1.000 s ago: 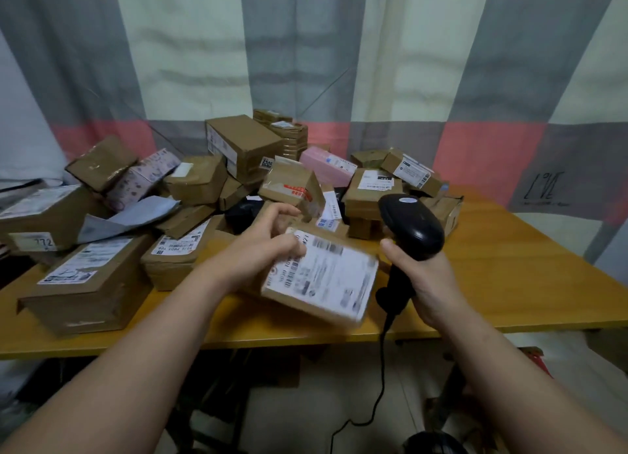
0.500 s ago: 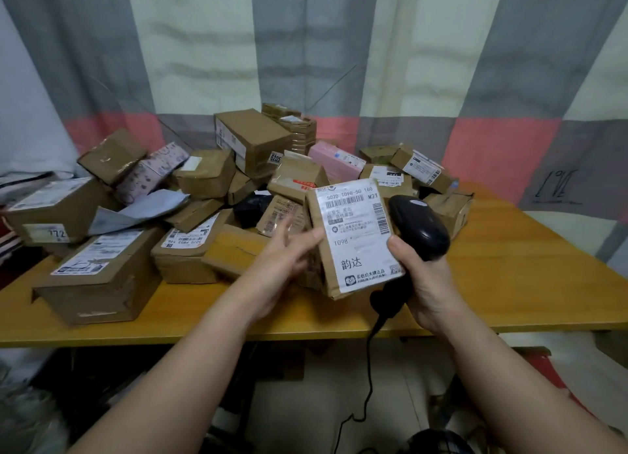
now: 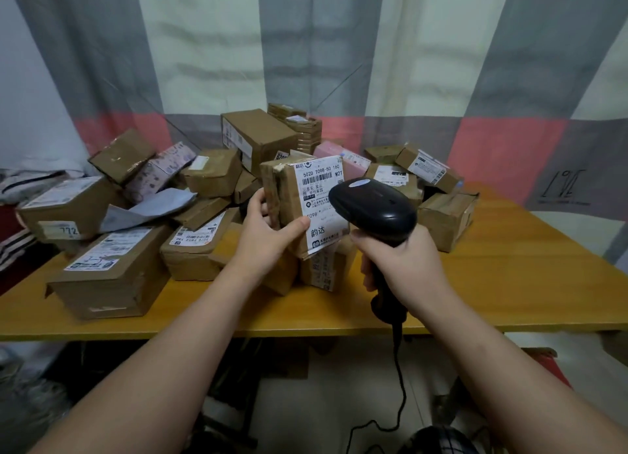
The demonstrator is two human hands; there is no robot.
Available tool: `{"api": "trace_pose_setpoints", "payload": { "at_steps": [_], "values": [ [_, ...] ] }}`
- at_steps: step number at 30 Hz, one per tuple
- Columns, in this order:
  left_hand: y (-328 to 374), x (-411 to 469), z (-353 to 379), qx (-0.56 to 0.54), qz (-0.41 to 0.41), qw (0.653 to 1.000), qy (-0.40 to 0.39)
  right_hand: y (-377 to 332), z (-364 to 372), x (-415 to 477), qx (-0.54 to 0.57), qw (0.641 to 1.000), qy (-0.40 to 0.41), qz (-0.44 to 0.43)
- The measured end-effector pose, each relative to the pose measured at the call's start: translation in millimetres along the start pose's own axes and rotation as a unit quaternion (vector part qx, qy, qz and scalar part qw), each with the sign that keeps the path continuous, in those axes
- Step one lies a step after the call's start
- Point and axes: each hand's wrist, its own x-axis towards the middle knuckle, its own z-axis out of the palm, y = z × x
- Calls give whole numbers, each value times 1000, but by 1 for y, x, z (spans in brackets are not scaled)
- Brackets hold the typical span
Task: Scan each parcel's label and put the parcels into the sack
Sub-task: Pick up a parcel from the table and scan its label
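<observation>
Left grip (image 3: pixel 268 231) was closed round a parcel (image 3: pixel 289 195), held upright above the surface (image 3: pixel 509 283), in front of the pile (image 3: pixel 210 178). Thumb lay across the parcel's front face at lower left, tip touching the left edge of the label (image 3: pixel 323 185). Fingers curled round the left side, w/ most of the box standing above & right of the grip. Label faced the camera, barcode near the top. Right grip (image 3: pixel 404 266) was closed round the handle of a black scanner (image 3: pixel 373 209). Scanner head sat just right of the parcel, covering the label's right-middle part from this view; touching or not, couldn't tell. Cable (image 3: pixel 401 385) hung from the handle's base down past the surface's front edge. The pile, brown boxes plus a pink one (image 3: pixel 343 158), covered the left & middle of the surface, w/ a checked curtain (image 3: pixel 339 45) behind
</observation>
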Motion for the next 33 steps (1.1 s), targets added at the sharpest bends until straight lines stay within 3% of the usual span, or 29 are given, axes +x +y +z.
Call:
{"api": "trace_pose_setpoints", "payload": {
  "at_steps": [17, 22, 29, 33],
  "values": [
    [-2, 6, 8, -26, -5, 1000, 10, 12, 0, -21, 50, 999, 4, 3],
    [9, -10, 0, -44, 19, 998, 28, 13, 6, -21, 59, 998, -17, -33],
    [-22, -90, -73, -75, 24, 988, 130, 11, 82, -25, 116, 975, -169, -88],
    [-58, -152, -141, -40, -27, 969, 242, 15, 161, -39, 124, 948, -293, -20]
  ]
}}
